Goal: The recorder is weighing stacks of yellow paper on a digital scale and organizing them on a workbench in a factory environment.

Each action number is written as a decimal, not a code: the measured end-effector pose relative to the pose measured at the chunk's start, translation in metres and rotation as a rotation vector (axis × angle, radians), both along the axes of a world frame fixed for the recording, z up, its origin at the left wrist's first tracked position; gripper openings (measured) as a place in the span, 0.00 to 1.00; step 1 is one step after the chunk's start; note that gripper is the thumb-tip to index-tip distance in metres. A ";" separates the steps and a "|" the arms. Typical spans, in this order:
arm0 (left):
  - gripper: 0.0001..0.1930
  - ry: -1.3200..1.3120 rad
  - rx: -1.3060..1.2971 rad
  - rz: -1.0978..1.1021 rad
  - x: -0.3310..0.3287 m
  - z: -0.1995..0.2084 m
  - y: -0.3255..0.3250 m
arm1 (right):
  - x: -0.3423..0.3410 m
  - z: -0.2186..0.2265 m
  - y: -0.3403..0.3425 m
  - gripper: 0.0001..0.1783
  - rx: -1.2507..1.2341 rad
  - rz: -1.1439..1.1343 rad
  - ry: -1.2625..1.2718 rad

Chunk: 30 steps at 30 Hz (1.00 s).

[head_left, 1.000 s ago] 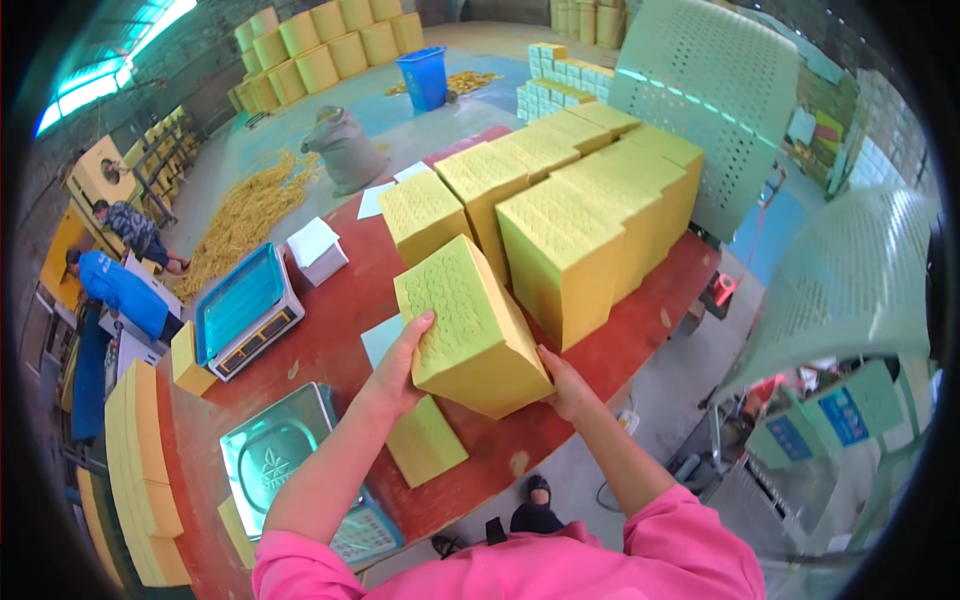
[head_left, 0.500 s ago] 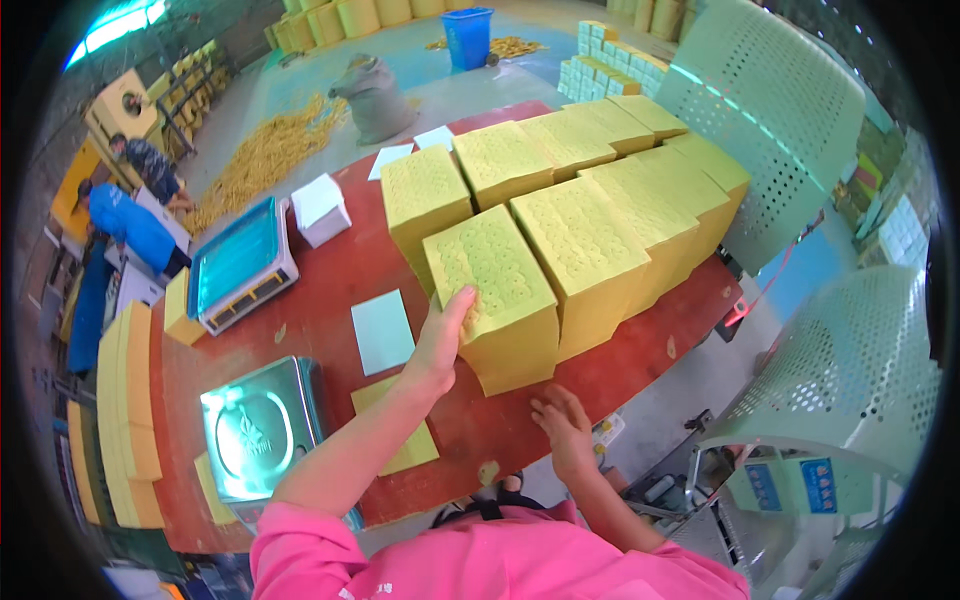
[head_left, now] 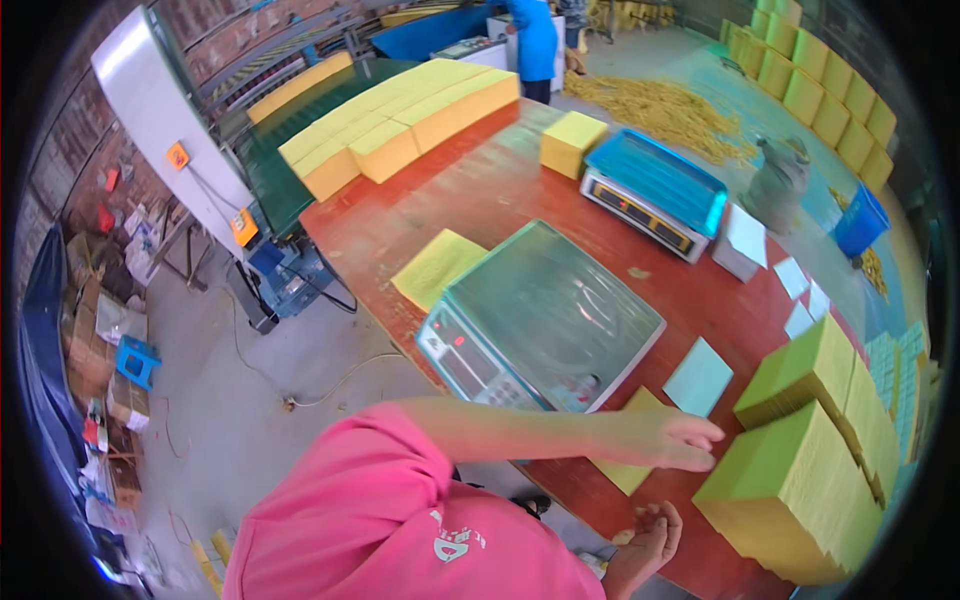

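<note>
My left hand [head_left: 682, 440] is stretched across the red table, fingers out and holding nothing. Its tips are just short of a thick stack of yellow paper [head_left: 775, 490] at the right. Nearer the table's front edge, my right hand [head_left: 648, 548] is held palm up with loosely bent fingers and nothing in it. Behind the near stack stands another yellow paper stack [head_left: 800, 375]. A pale sheet [head_left: 698, 377] lies beyond my left hand, and a yellow sheet [head_left: 624, 476] is partly hidden under my forearm. Left of these sits a flat-topped electronic scale [head_left: 555, 310].
A second scale with a blue tray [head_left: 655, 175] stands farther back, beside a yellow block [head_left: 572, 143] and a white stack [head_left: 740, 243]. Long yellow stacks [head_left: 400, 120] lie at the far left. A person in blue [head_left: 533, 40] stands beyond the table. A cable [head_left: 335, 385] crosses the floor.
My view has swung left, so the yellow stacks now sit at the right edge. My left hand has come off the near stack's top. My right hand has turned palm up.
</note>
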<state>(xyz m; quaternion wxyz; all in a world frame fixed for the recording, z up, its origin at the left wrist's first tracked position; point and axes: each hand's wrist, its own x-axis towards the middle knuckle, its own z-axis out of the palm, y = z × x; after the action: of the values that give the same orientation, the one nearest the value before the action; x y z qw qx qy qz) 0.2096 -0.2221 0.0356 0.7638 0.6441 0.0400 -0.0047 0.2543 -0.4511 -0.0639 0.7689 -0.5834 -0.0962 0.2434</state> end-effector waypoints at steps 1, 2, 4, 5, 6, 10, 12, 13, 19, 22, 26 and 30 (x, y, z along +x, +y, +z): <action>0.32 0.013 0.063 0.057 -0.040 0.006 0.029 | -0.014 0.009 0.029 0.13 0.073 0.092 -0.050; 0.29 0.045 0.084 0.170 -0.076 0.007 0.057 | -0.026 0.013 0.055 0.13 0.074 0.118 -0.056; 0.24 0.069 0.070 0.413 -0.151 -0.004 0.120 | -0.056 0.021 0.109 0.12 0.182 0.302 -0.143; 0.22 0.059 0.034 0.541 -0.190 -0.011 0.154 | -0.073 0.027 0.139 0.13 0.188 0.346 -0.127; 0.21 0.095 0.118 0.649 -0.227 -0.009 0.190 | -0.092 0.033 0.169 0.13 0.185 0.358 -0.139; 0.20 0.185 0.435 1.090 -0.374 -0.024 0.334 | -0.200 0.041 0.297 0.11 0.161 0.723 -0.097; 0.20 0.217 0.606 1.183 -0.425 -0.036 0.402 | -0.259 0.043 0.364 0.11 0.126 0.810 -0.020; 0.21 0.260 0.690 1.250 -0.444 -0.043 0.434 | -0.284 0.040 0.393 0.11 0.092 0.844 -0.059; 0.28 0.443 1.252 1.220 -0.490 -0.067 0.615 | -0.388 0.055 0.563 0.12 0.043 0.961 -0.170; 0.34 0.512 1.525 1.078 -0.474 -0.076 0.676 | -0.390 0.047 0.643 0.12 0.089 0.930 -0.327; 0.41 0.644 1.695 0.849 -0.462 -0.093 0.707 | -0.377 0.036 0.748 0.15 0.173 0.840 -0.544; 0.43 0.668 1.742 0.738 -0.458 -0.106 0.705 | -0.352 0.044 0.840 0.23 -0.045 0.686 -0.860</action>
<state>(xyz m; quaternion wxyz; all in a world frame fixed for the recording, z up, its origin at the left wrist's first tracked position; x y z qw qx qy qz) -0.2486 0.4828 -0.0701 -0.0705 0.8919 0.4390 0.0828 -0.0973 0.3888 -0.0198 0.5242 -0.5816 -0.5812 0.2219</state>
